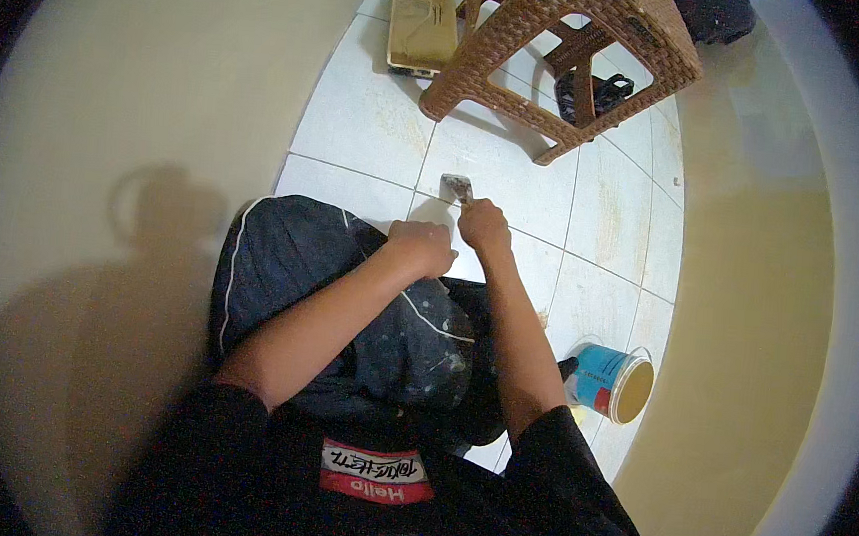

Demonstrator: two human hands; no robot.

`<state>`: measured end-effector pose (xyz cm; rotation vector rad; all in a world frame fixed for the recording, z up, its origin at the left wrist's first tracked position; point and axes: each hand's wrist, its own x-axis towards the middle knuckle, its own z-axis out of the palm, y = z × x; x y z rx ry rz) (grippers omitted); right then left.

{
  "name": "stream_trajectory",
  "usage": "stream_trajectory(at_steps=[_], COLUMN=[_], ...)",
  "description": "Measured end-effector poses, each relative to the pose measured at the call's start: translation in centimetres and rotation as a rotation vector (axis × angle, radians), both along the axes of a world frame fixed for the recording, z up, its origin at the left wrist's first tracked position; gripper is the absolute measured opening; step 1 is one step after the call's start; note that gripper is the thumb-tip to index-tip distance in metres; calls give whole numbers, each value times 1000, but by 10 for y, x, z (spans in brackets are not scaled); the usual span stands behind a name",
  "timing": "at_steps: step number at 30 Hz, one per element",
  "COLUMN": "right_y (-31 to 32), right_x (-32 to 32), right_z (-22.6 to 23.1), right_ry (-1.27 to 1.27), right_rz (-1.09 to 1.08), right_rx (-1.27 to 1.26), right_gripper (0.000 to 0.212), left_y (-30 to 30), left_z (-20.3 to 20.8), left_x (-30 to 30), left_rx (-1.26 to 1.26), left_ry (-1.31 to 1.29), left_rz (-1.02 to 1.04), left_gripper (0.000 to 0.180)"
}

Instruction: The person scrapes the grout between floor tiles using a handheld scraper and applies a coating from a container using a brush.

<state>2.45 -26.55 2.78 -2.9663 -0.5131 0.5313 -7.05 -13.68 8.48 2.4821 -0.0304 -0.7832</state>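
My right hand [484, 224] is wrapped round the handle of a scraper [457, 186]. Its flat metal blade, smeared with dark residue, points away from me over the white floor tiles [360, 124]. Just to its left, my left hand [423, 248] is closed, back of the hand up, in front of my bent knee. Its fingers curl under, so whatever they may hold is hidden. The two hands are close together but apart. My dark trousers [319, 280] carry pale paint specks.
A brown woven-pattern plastic stool [509, 50] stands ahead, a black bag [601, 96] behind its legs. Left of it lies a paint tray [423, 29]. A blue-labelled paint bucket [601, 380] is at my right. Beige walls [164, 70] rise on both sides; stains mark some tiles.
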Motion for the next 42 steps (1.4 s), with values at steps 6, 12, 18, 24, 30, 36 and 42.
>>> stream_trajectory(at_steps=[6,12,18,24,30,36,42], right_y=[3,8,0,9,15,11,18], right_x=[8,16,15,14,17,15,8], right_z=[-2,14,6,8,7,9,14], right_ry=[27,143,57,42,74,50,75], right_rz=[-215,-141,-216,-174,-281,-299,-344], right_rx=[33,-21,87,48,92,81,57], right_gripper=[34,37,36,34,35,33,34], left_y=[-2,1,6,8,9,8,8], left_z=[2,0,6,2,-2,-3,-7], left_x=[4,1,2,3,6,8,8], left_rx=[49,51,55,50,64,61,60], left_ry=[-12,-13,26,7,19,63,67], left_rz=[35,60,60,91,87,76,69], left_gripper=[45,46,45,46,47,48,49])
